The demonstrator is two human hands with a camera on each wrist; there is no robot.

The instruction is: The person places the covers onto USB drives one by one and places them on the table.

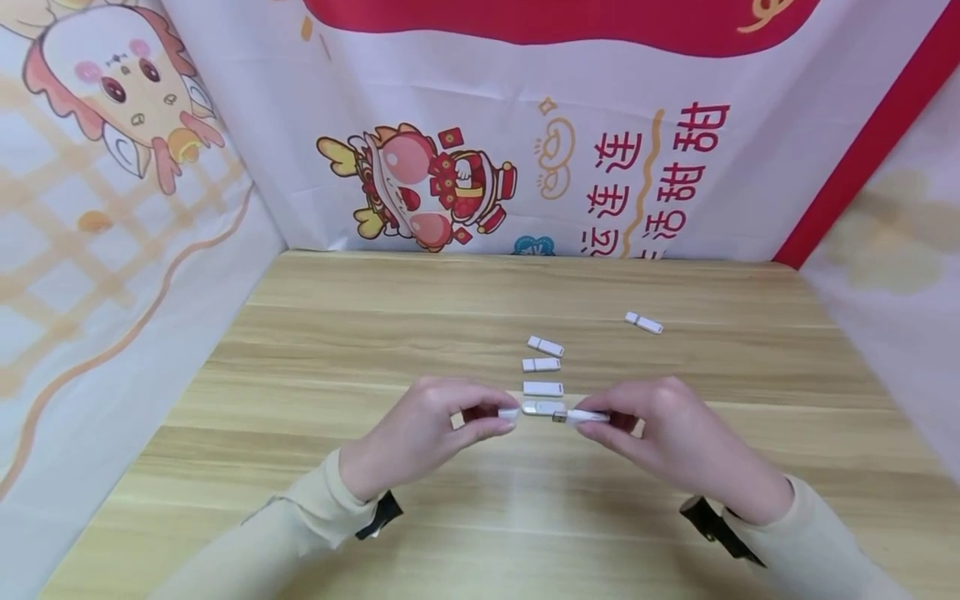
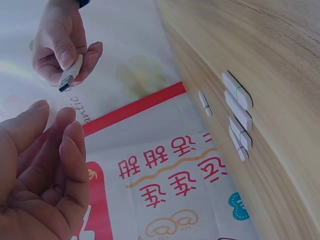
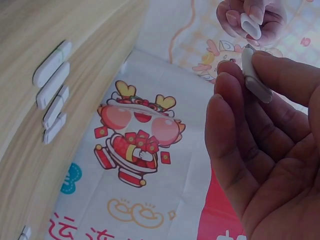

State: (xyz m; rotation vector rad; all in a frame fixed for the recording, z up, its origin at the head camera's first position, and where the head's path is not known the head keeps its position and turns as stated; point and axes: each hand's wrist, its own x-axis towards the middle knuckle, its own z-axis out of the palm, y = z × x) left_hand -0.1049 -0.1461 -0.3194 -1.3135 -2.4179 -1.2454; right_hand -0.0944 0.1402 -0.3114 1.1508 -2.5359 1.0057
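White hollow plastic cap (image 1: pixel 508 413) pinched by left hand (image 1: pixel 427 421); white plastic USB stick (image 1: pixel 587 416), metal plug (image 1: pixel 559 417) toward nine o'clock, pinched by right hand (image 1: pixel 671 429). Straight alignment advised, plug untouched.

- Pale wood-grain tabletop (image 1: pixel 360 317), soft glare patch (image 1: pixel 536 492) toward the near side
- Back wall is a slightly creased white printed sheet (image 1: pixel 465 92): wavy red band (image 1: pixel 555 18) up top, sideways cartoon dragon (image 1: pixel 408 187), red Chinese characters (image 1: pixel 703 127)
- Left sheet (image 1: pixel 225 333) has orangey checks plus another cartoon critter (image 1: pixel 127 75)
- Red stripe (image 1: pixel 870 150) by the right corner, then a white sheet (image 1: pixel 892 333) with a blurry yellowish flower (image 1: pixel 892 237)
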